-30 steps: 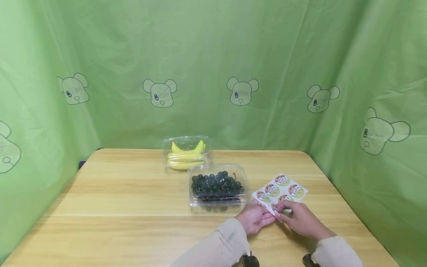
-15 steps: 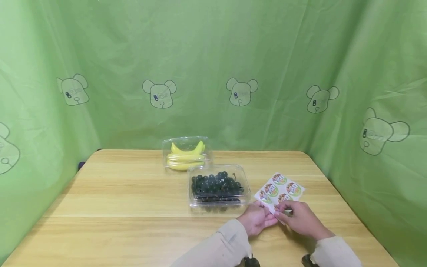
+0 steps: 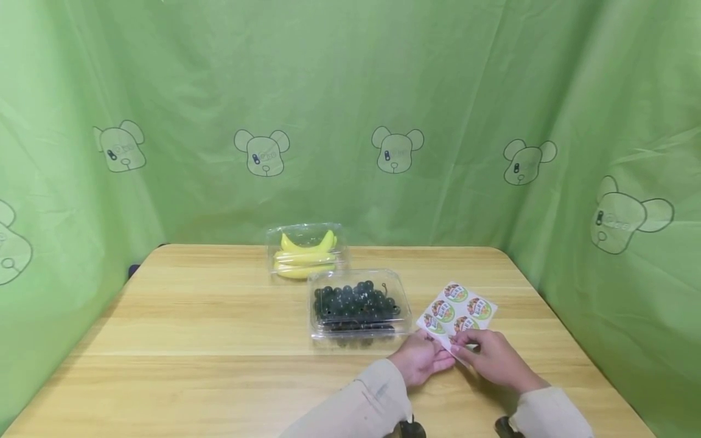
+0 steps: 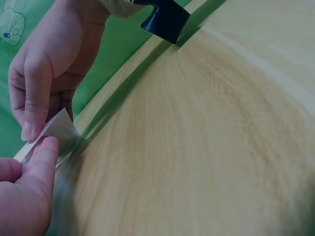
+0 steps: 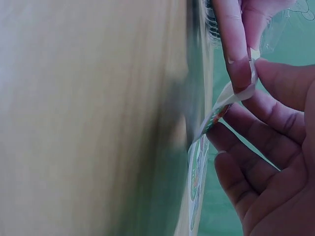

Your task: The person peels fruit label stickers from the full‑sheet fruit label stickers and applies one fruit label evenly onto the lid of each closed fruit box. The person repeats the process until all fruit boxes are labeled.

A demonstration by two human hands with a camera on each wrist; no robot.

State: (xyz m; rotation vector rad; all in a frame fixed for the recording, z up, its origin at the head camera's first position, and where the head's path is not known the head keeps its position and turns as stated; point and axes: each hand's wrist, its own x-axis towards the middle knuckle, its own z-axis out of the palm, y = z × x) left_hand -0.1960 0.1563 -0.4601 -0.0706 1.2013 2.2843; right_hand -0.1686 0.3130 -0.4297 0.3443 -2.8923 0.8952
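Two hands meet at the near right of the table (image 3: pixel 208 316) in the head view. The left hand (image 3: pixel 421 359) and the right hand (image 3: pixel 493 359) both pinch the near corner of a sticker sheet (image 3: pixel 457 313), which lies partly on the wood and carries round, coloured stickers. Just left of the sheet stands a clear box of grapes (image 3: pixel 358 304), and behind that, farther away, a clear box of bananas (image 3: pixel 306 249). A green curtain (image 3: pixel 350 109) printed with bear heads closes off the far side and both flanks.

In the left wrist view, the left hand (image 4: pixel 22 196) shows at the lower left, its thumb pressed on the sheet (image 4: pixel 61 130), whose corner curls upward. The right hand (image 4: pixel 47 73) comes down from above, forefinger and thumb pinched on the same corner. The table (image 4: pixel 206 142) fills the rest.

In the right wrist view, the right hand (image 5: pixel 275 162) has its fingers curled, thumb and forefinger nipping a lifted edge of the sheet (image 5: pixel 216 115). A finger of the left hand (image 5: pixel 234 39) presses that edge from above. Whether a sticker or the backing is being lifted, I cannot tell. The table (image 5: pixel 88 123) shows blurred on the left.
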